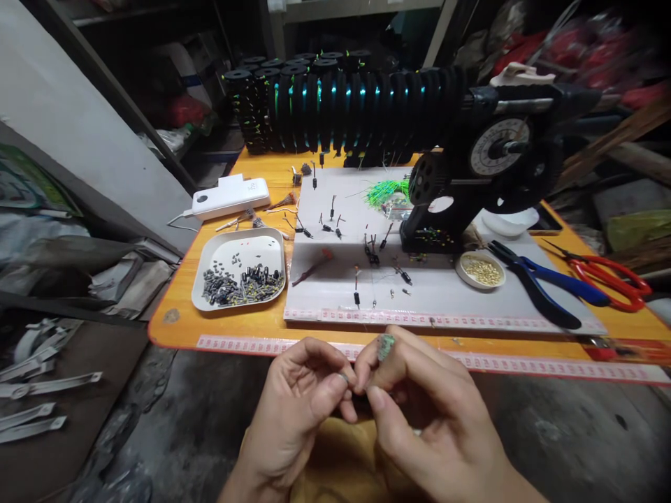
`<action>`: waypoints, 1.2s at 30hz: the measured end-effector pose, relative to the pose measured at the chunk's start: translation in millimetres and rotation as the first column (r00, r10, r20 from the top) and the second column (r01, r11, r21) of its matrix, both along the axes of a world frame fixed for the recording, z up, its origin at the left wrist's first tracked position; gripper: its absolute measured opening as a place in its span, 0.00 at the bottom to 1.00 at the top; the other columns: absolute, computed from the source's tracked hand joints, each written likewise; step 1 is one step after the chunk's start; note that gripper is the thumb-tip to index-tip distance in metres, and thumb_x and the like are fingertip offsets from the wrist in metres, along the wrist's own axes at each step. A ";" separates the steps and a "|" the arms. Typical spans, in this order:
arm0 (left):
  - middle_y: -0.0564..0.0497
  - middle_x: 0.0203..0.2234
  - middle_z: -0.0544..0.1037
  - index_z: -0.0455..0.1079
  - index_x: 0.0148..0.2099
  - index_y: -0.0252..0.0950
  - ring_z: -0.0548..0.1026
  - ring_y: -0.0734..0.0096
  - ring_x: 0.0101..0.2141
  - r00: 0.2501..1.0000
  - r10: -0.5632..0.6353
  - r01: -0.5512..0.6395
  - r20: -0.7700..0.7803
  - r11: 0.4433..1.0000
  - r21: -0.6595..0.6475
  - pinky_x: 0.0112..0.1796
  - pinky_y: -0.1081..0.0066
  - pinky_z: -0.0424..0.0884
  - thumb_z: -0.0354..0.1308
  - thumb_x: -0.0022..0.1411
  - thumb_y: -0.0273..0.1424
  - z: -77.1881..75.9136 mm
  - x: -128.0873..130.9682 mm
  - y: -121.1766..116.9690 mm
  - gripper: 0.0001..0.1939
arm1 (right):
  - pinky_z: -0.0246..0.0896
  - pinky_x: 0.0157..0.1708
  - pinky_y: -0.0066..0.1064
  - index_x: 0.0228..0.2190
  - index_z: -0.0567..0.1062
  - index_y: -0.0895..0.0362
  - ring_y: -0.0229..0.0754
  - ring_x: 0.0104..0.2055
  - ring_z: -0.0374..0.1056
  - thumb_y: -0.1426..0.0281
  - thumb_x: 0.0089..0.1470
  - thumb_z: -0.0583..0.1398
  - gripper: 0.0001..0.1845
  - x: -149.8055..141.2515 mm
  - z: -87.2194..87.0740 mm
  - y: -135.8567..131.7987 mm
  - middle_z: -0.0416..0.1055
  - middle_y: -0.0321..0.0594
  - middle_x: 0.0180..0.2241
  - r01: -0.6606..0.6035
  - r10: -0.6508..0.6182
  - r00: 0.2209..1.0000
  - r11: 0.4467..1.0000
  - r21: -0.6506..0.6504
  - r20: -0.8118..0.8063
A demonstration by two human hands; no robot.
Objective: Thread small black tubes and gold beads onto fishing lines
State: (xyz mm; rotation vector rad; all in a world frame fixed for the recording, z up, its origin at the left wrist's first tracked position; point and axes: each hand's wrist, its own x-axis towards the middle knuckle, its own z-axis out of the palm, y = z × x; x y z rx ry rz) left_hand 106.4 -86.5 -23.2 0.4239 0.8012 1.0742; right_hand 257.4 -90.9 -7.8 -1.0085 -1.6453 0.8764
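Both hands meet in front of the table's near edge. My left hand [309,398] is closed in a pinch, thumb against index finger, on something too small to make out. Right beside it, my right hand [419,398] also pinches, its fingertips almost touching the left ones; what they hold is hidden. A greenish wrap [386,346] covers part of a right-hand finger. Beyond the hands, several small black cylinders with wire ends [403,275] lie on a pale board [314,293]. A pink-marked measuring tape [503,363] runs along the table edge.
On the left stand a white tray [196,290] of small dark parts and a white power bank [231,198]. A black winding machine [445,202] with a row of spools [346,105] stands behind. To the right lie a dish of gold beads [481,271], blue-black pliers [545,279] and red-handled scissors [608,279].
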 end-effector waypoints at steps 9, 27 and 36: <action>0.56 0.25 0.82 0.77 0.34 0.35 0.78 0.83 0.20 0.999 0.020 -0.015 -0.043 0.994 0.112 0.25 0.85 0.75 0.73 0.53 0.25 -7.4 0.2 -2.7 0.08 | 0.62 0.28 0.24 0.26 0.66 0.55 0.33 0.29 0.68 0.79 0.55 0.57 0.10 0.3 1.6 -0.3 0.68 0.33 0.27 0.005 -0.005 0.998 1.000 0.005 0.055; 0.52 0.34 0.79 0.78 0.47 0.36 0.78 0.74 0.34 0.687 0.545 0.247 -0.481 0.448 0.859 0.36 0.78 0.78 0.68 0.56 0.15 -8.5 -10.1 7.3 0.18 | 0.65 0.35 0.28 0.29 0.77 0.55 0.38 0.34 0.71 0.70 0.59 0.64 0.06 22.8 3.3 12.5 0.76 0.37 0.30 -0.179 0.135 0.978 0.933 -0.312 -0.156; 0.51 0.32 0.78 0.73 0.35 0.38 0.75 0.76 0.29 0.915 0.190 0.141 -0.355 0.674 0.725 0.34 0.78 0.75 0.62 0.66 0.29 3.9 9.1 1.9 0.06 | 0.66 0.47 0.37 0.32 0.76 0.57 0.44 0.44 0.69 0.76 0.59 0.61 0.04 38.2 -3.4 17.8 0.73 0.41 0.34 -0.103 0.100 0.994 0.992 0.078 0.045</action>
